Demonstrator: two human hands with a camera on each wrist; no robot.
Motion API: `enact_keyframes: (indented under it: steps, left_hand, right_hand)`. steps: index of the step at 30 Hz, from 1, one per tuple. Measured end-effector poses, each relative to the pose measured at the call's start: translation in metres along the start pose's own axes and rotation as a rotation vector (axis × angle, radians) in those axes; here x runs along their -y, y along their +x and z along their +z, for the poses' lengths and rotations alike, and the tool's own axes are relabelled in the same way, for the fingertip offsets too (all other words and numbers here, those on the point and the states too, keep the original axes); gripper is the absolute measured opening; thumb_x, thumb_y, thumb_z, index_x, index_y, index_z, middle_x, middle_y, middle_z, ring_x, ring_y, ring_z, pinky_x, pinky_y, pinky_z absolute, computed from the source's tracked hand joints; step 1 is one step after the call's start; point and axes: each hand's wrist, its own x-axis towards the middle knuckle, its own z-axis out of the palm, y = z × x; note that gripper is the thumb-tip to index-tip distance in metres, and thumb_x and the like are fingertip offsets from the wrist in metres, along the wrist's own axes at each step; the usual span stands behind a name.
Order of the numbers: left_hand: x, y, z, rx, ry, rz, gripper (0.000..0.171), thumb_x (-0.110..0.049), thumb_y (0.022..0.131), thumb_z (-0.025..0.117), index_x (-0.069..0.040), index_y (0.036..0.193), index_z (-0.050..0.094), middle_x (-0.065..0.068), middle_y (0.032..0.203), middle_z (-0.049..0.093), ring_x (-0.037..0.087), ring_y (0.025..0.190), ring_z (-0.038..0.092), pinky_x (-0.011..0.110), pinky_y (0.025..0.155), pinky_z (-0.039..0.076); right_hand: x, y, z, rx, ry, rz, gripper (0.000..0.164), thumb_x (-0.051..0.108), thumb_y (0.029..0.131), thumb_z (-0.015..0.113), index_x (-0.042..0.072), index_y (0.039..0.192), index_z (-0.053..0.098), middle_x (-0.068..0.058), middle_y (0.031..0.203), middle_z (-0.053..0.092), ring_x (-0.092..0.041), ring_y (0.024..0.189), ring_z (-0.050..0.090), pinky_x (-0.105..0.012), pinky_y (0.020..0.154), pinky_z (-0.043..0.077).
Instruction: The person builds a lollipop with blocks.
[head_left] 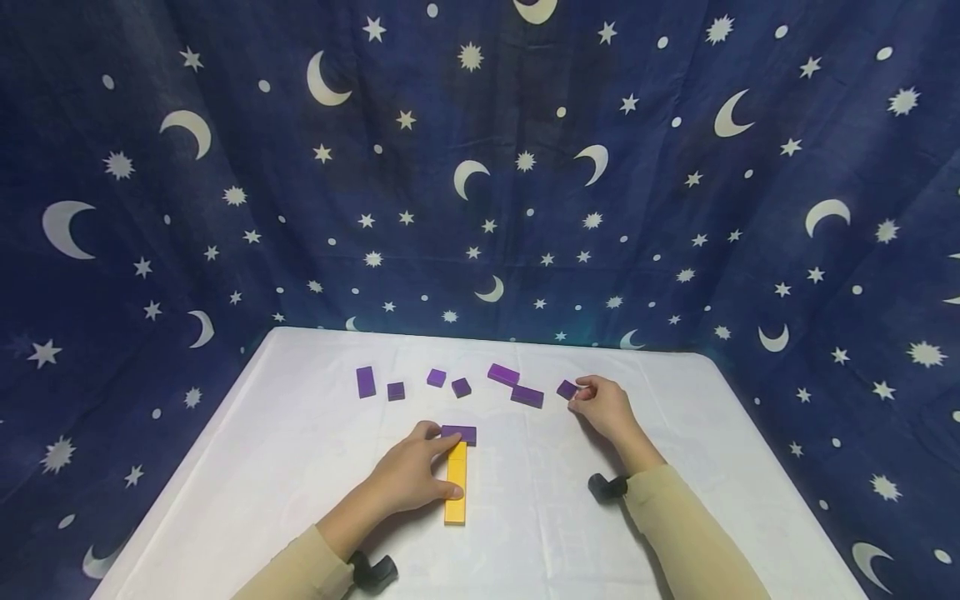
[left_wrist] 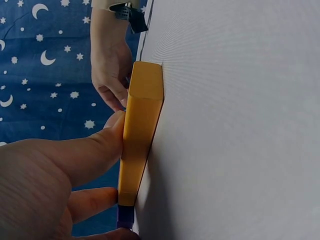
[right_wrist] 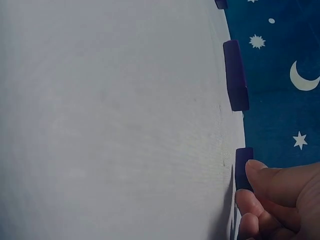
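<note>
My left hand (head_left: 408,475) lies over a yellow bar (head_left: 457,512) and a purple block (head_left: 467,432) set crosswise at its far end. The thumb rests on the bar, and the index fingertip touches near where the two meet. Another finger reaches the purple block's far side; in the left wrist view that purple block (left_wrist: 125,216) shows beyond the yellow bar (left_wrist: 142,115). At the right, my right hand (head_left: 606,410) pinches a small purple block (head_left: 567,389) between thumb and fingers. The right wrist view shows the thumb over this block (right_wrist: 243,165), with fingertips at its near end.
Several purple blocks lie in a loose row farther back: an oblong one (head_left: 365,382) at the left, small ones (head_left: 396,391) toward the middle, and two oblong ones (head_left: 503,374) with corners close together. A blue curtain (head_left: 480,208) with moons and stars hangs behind the white table (head_left: 225,500).
</note>
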Motion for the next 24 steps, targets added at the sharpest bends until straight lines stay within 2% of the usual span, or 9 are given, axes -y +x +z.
enact_keyframes:
  steps: [5,15,20,24]
  left_hand:
    - [-0.0007,0.0006,-0.0002,0.003,0.001,-0.001,0.088,-0.051,0.076,0.094,-0.028,0.154,0.061,0.018,0.158,0.053,0.042,0.135,0.062,0.063,0.111,0.052]
    - [-0.0024,-0.0003,-0.0013,-0.001,-0.006,-0.008,0.087,-0.051,0.076,0.095,-0.028,0.153,0.062,0.018,0.157,0.053,0.043,0.136,0.062,0.064,0.111,0.052]
    - [-0.0033,-0.0012,-0.0012,-0.003,-0.002,-0.003,0.089,-0.051,0.075,0.095,-0.026,0.153,0.062,0.019,0.157,0.053,0.043,0.135,0.062,0.064,0.111,0.052]
    - [-0.0039,-0.0015,-0.0012,-0.005,-0.001,-0.003,0.088,-0.051,0.075,0.095,-0.026,0.153,0.062,0.019,0.158,0.053,0.044,0.136,0.062,0.064,0.111,0.052]
  right_hand:
    - [0.0008,0.0020,0.0004,-0.003,-0.009,0.009,0.050,0.014,0.090,0.083,-0.002,0.135,0.070,-0.009,0.095,0.076,-0.025,0.091,0.067,-0.051,0.097,0.054]
    - [0.0022,0.0068,0.0041,-0.008,-0.026,0.029,0.044,0.015,0.088,0.085,-0.001,0.128,0.074,-0.007,0.089,0.072,-0.023,0.085,0.063,-0.035,0.082,0.049]
    - [0.0024,0.0083,0.0053,-0.004,-0.023,0.025,0.039,0.012,0.089,0.084,-0.001,0.125,0.075,-0.007,0.088,0.072,-0.023,0.085,0.062,-0.034,0.081,0.049]
    - [0.0022,0.0080,0.0060,-0.006,-0.032,0.022,0.037,0.012,0.090,0.083,0.000,0.124,0.075,-0.007,0.089,0.073,-0.024,0.086,0.063,-0.038,0.085,0.050]
